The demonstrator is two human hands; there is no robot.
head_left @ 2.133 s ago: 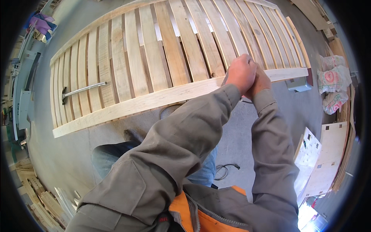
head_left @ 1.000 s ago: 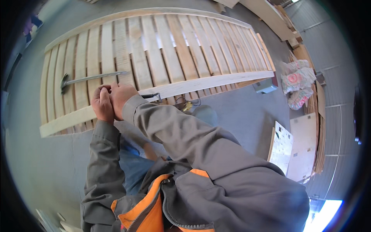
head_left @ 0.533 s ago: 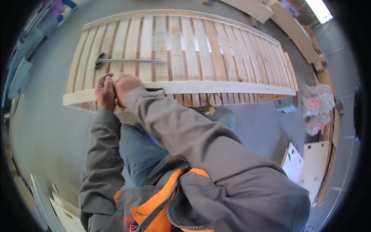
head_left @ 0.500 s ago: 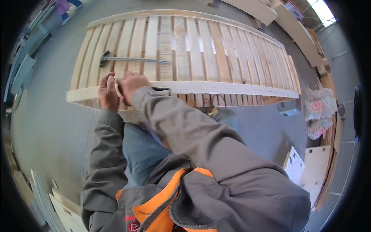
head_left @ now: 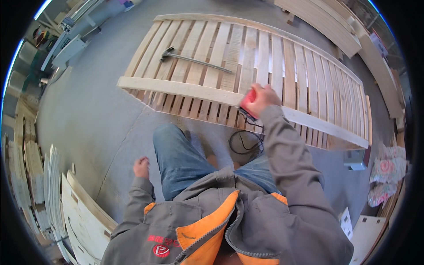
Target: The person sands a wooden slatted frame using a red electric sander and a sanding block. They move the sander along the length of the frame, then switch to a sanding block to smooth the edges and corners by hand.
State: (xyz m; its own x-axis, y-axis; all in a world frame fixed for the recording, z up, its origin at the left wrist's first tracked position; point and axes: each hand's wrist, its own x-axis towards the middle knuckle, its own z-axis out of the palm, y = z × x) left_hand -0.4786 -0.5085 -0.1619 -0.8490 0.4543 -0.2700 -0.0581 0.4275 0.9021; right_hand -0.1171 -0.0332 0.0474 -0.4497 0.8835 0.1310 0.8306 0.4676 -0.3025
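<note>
My right hand (head_left: 263, 98) grips a red corded power tool, apparently a palm sander (head_left: 248, 104), at the near rail (head_left: 190, 90) of a slatted wooden frame (head_left: 229, 53). The tool's dark underside faces the rail's near side, and a black cord (head_left: 238, 143) hangs below it in loops. Low beside my left leg hangs my left hand (head_left: 141, 168), away from the frame, its fingers curled with nothing seen in them. A claw hammer (head_left: 194, 59) lies across the slats on the frame's left half, its head to the left.
Long boards (head_left: 322, 26) are stacked at the far right. Printed plastic bags (head_left: 386, 170) and a grey box (head_left: 355, 159) sit past the frame's right end. Panels (head_left: 84, 216) and stacked timber (head_left: 31, 172) stand at the lower left. Metal machinery (head_left: 73, 48) is at the upper left.
Both hands were close together at the near rail's left part. The left has dropped beside my leg; the right has moved along the rail and now holds the red tool. My view has shifted.
</note>
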